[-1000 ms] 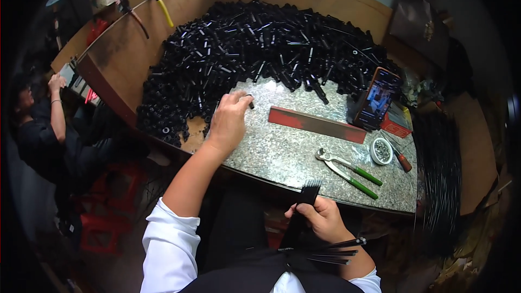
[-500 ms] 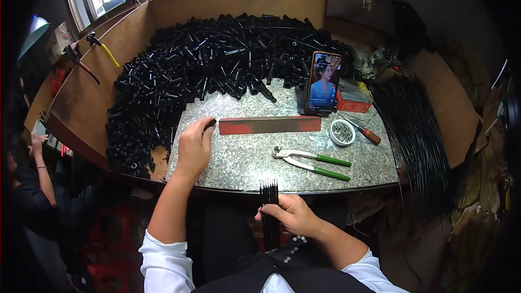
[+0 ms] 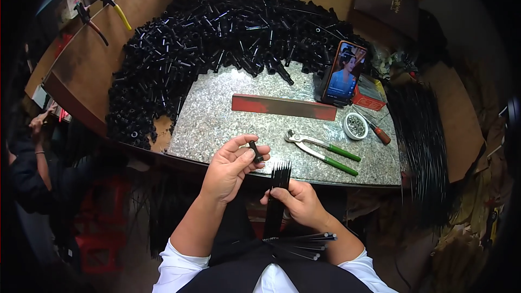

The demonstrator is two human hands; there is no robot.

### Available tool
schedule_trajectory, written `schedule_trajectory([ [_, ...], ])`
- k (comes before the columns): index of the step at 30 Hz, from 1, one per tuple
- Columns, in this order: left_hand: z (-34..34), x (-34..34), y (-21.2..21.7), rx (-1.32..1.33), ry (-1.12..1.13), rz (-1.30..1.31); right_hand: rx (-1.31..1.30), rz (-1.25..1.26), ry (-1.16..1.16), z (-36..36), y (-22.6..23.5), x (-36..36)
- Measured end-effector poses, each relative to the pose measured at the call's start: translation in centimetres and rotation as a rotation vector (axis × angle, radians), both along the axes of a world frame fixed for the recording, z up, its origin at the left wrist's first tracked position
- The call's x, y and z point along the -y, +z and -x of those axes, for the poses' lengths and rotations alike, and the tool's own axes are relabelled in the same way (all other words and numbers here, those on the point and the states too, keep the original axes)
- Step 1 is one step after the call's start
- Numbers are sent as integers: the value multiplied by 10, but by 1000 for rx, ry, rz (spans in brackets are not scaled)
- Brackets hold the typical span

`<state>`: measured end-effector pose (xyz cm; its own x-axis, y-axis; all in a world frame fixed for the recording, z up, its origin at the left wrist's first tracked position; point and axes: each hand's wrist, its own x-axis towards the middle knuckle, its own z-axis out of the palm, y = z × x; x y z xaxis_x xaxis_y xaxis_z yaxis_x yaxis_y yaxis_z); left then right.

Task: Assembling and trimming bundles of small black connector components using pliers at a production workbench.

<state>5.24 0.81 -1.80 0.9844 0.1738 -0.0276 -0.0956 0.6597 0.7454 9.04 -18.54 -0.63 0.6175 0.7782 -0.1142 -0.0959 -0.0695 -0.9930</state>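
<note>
Between the thumb and fingers of my left hand (image 3: 227, 171) is a small black tubular part (image 3: 255, 152), raised over the table's front edge. My right hand (image 3: 304, 205) grips a flat bundle of thin black rods (image 3: 278, 195) upright, their pointed tips up. The part is just left of the tips, apart from them. Paler rod ends (image 3: 325, 236) fan out by my right forearm. Ahead on the speckled tabletop (image 3: 209, 125) lie a red and dark bar (image 3: 283, 107) and green-handled pincers (image 3: 323, 152).
A large heap of black tubular parts (image 3: 228, 32) fills the back and left. A phone (image 3: 343, 73), a white bowl of small metal pieces (image 3: 355, 126) and a screwdriver (image 3: 382, 135) are at right, beside long black rods (image 3: 423, 152). Another person's hand (image 3: 39, 122) shows far left.
My left hand has moved right and nearer from beside the bar, bringing the small black part close to the rod tips. My right hand still holds the bundle. The view has shifted.
</note>
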Motion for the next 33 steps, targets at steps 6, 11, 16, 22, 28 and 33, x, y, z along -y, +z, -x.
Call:
schedule_trajectory([
  [6,-1,5,3,26,0,4,11,3,-3,1,1,-1],
  [11,-1,9,-1,7,37,3,-2,-2,5,2,0,-2],
  [16,-2,5,-3,-2,7,38,-68,-13,1,2,-7,-2],
  [22,-6,10,1,10,-21,91,-110,-24,-20,-1,-13,0],
  [28,-4,10,-1,20,-37,130,-123,5,-40,0,-10,-1],
  [33,-3,10,2,23,-47,139,-112,-16,-15,0,-11,-3],
])
